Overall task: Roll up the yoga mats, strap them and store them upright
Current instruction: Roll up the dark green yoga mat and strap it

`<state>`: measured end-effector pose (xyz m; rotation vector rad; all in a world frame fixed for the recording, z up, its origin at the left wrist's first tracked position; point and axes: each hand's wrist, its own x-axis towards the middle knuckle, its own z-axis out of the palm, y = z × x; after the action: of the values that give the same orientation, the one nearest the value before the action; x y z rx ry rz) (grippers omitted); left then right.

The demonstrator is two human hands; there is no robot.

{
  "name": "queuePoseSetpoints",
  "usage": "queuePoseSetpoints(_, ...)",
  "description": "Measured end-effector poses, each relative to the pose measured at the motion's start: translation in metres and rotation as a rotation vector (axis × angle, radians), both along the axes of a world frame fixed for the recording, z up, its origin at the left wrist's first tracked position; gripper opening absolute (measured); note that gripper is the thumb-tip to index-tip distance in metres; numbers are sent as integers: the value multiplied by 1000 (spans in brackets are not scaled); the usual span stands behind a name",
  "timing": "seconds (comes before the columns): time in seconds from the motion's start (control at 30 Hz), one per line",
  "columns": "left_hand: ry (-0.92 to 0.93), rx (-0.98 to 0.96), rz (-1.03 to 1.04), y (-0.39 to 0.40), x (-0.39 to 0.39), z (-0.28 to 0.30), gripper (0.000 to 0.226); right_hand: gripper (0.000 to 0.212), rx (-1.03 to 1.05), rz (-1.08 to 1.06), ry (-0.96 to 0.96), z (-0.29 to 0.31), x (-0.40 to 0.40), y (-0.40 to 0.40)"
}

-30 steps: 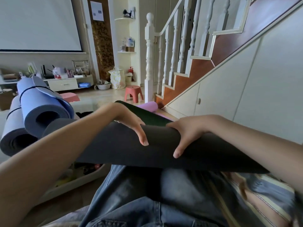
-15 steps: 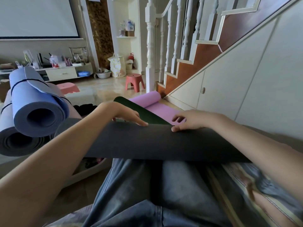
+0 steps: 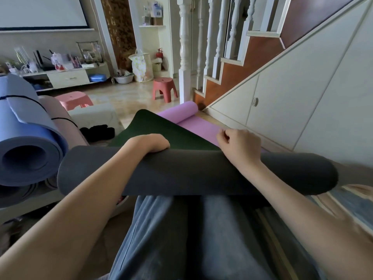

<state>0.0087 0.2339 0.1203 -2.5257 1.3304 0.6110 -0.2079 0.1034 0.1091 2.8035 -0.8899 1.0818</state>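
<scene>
Dark mat (image 3: 191, 172) sits mid-frame across our lap, partly rolled, its unrolled tail running away toward the upper centre. Left hand (image 3: 153, 142) and right hand (image 3: 240, 146) curl over the roll's far edge, gripping it. Rolling step; next we likely keep winding evenly, ends aligned.

Person w/ bare forearms, no sleeves visible; left hand (image 3: 150, 142) & right hand (image 3: 240, 144) ungloved; wears grey-blue trousers (image 3: 181, 239).
</scene>
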Motion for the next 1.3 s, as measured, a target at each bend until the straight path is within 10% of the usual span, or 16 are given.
queuePoseSetpoints(0.43, 294, 31, 238, -21, 17, -10, 22, 62, 344, -41, 455, -13, 8, 9)
queuePoseSetpoints(0.63, -206, -488, 77, -34, -16, 6, 19, 49, 518, -59, 702, -4, 43, -27)
queuePoseSetpoints(0.8, -243, -280, 50, -37, -73, 2, 67, 43, 760, -34, 703, -11, 74, -54)
queuePoseSetpoints(1.07, -76, -249, 145, -70, -49, 8, 59, 35, 236, -195, 138, -6, 74, -56)
queuePoseSetpoints(1.3, 352, -175, 189, -82, -23, 22, 45, 59, 183, -17, 372, -17, 45, -29)
